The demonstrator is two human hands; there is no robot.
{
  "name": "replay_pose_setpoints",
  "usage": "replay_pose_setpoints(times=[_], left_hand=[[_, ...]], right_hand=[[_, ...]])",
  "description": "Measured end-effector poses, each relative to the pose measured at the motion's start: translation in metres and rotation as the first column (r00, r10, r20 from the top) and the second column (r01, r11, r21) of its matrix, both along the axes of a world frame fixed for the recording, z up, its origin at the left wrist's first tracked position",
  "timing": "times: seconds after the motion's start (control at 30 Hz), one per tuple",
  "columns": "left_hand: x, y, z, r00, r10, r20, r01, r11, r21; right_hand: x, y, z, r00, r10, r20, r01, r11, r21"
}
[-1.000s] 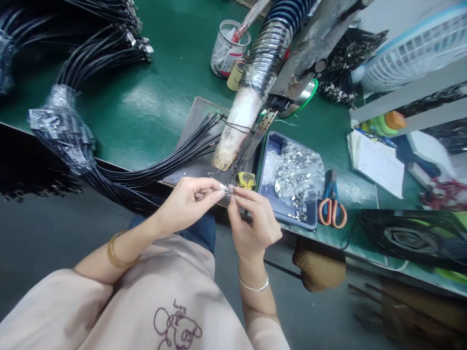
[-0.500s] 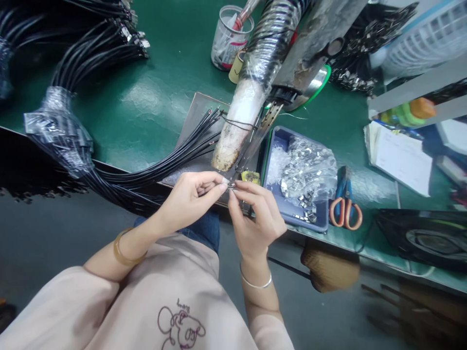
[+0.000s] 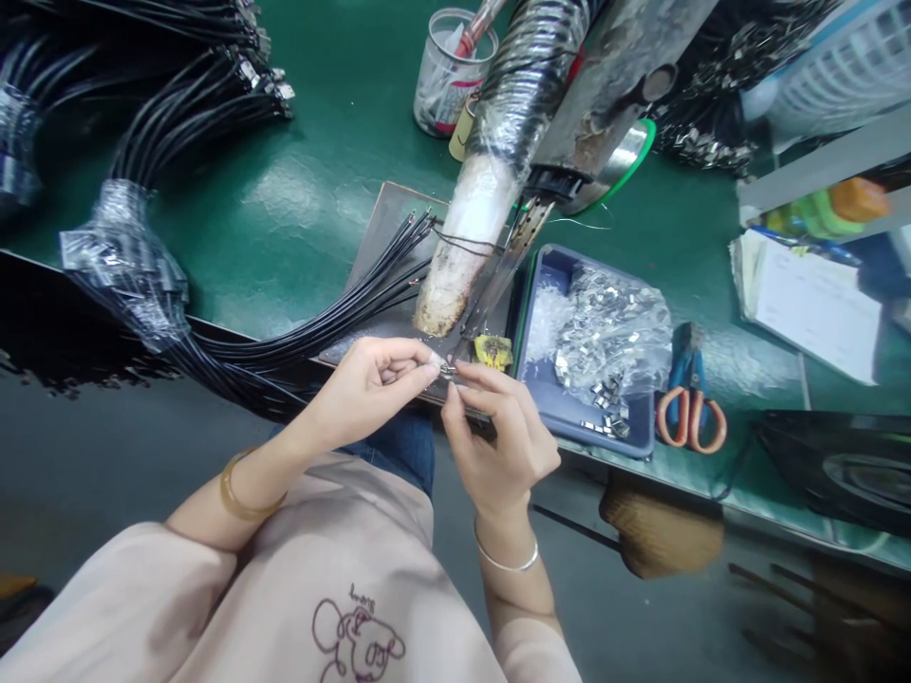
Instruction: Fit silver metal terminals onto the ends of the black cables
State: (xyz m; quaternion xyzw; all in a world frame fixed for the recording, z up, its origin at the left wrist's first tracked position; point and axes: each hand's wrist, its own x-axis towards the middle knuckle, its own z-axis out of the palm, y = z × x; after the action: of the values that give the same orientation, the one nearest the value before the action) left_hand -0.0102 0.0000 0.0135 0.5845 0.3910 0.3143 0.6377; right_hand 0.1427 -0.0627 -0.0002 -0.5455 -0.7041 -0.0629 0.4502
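Note:
My left hand (image 3: pixel 366 391) and my right hand (image 3: pixel 498 436) meet fingertip to fingertip at the front edge of the green bench, pinching a tiny metal clip (image 3: pixel 448 370) between them. Just behind them lies a fan of black cables (image 3: pixel 334 318) with stripped ends resting on a grey metal plate (image 3: pixel 384 228). A white wrapped hose nozzle (image 3: pixel 462 256) ends right above the hands. To the right of my right hand stands a blue tray (image 3: pixel 569 417) holding a plastic bag of metal clips (image 3: pixel 608 332).
Bundles of black cables (image 3: pixel 135 266) wrapped in plastic lie at the left. Orange-handled scissors (image 3: pixel 687 403) lie right of the tray. A clear cup (image 3: pixel 448 71), a solder reel (image 3: pixel 626 156), papers (image 3: pixel 811 294) and a white fan (image 3: pixel 840 71) stand behind.
Both hands stay pinched together on the small clip with only slight finger shifts. The view drifted a little, so the tray and scissors sit farther right.

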Motion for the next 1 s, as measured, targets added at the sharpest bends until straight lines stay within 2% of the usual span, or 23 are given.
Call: replay_pose_setpoints(times=[0.13, 0.2, 0.27, 0.33, 0.37, 0.4, 0.43, 0.5, 0.57, 0.63, 0.7, 0.77, 0.9, 1.0], left_hand=[[0.0, -0.007, 0.001, 0.999, -0.03, -0.038, 0.032, 0.998, 0.048], [0.001, -0.014, 0.001, 0.996, -0.012, -0.088, 0.024, 0.991, 0.131], [0.003, -0.022, -0.001, 0.991, 0.066, -0.117, -0.032, 0.962, 0.272], [0.005, -0.029, -0.003, 0.986, 0.153, -0.072, -0.111, 0.908, 0.403], [0.004, -0.031, -0.003, 0.985, 0.165, -0.041, -0.132, 0.895, 0.425], [0.003, -0.031, -0.004, 0.989, 0.145, -0.016, -0.126, 0.906, 0.404], [0.001, -0.03, -0.004, 0.996, 0.092, 0.001, -0.087, 0.938, 0.335], [-0.006, -0.026, -0.003, 0.996, -0.078, 0.045, 0.074, 0.993, 0.087], [-0.012, -0.022, -0.003, 0.971, -0.203, 0.129, 0.221, 0.965, -0.141], [-0.016, -0.02, -0.003, 0.964, -0.205, 0.17, 0.241, 0.943, -0.229], [-0.016, -0.023, -0.004, 0.977, -0.143, 0.159, 0.175, 0.961, -0.215], [-0.013, -0.029, -0.005, 0.987, -0.073, 0.142, 0.094, 0.985, -0.147], [-0.009, -0.038, -0.008, 0.996, -0.005, 0.085, 0.004, 1.0, 0.011], [-0.01, -0.041, -0.009, 0.999, 0.0, 0.049, -0.004, 0.995, 0.095]], right_hand=[[0.003, -0.002, 0.002, 0.997, 0.004, -0.077, -0.008, 0.999, -0.054], [0.005, -0.004, 0.003, 0.988, 0.012, -0.156, -0.029, 0.994, -0.103], [0.006, -0.005, 0.004, 0.967, 0.014, -0.254, -0.049, 0.99, -0.131], [0.008, -0.007, 0.004, 0.935, 0.013, -0.355, -0.073, 0.985, -0.156], [0.008, -0.008, 0.004, 0.916, 0.02, -0.4, -0.095, 0.981, -0.169], [0.009, -0.009, 0.003, 0.899, 0.037, -0.436, -0.124, 0.977, -0.173], [0.009, -0.01, 0.002, 0.888, 0.063, -0.455, -0.153, 0.974, -0.166], [0.01, -0.013, -0.001, 0.892, 0.126, -0.435, -0.201, 0.971, -0.131], [0.01, -0.019, -0.005, 0.911, 0.136, -0.388, -0.193, 0.975, -0.112], [0.011, -0.025, -0.005, 0.924, 0.051, -0.378, -0.101, 0.988, -0.115], [0.01, -0.031, -0.003, 0.93, -0.073, -0.36, 0.026, 0.991, -0.133], [0.006, -0.033, 0.001, 0.958, -0.132, -0.253, 0.09, 0.981, -0.171], [-0.008, -0.031, 0.007, 0.997, -0.081, -0.004, 0.078, 0.967, -0.244], [-0.014, -0.029, 0.007, 0.998, -0.05, -0.026, 0.042, 0.965, -0.261]])
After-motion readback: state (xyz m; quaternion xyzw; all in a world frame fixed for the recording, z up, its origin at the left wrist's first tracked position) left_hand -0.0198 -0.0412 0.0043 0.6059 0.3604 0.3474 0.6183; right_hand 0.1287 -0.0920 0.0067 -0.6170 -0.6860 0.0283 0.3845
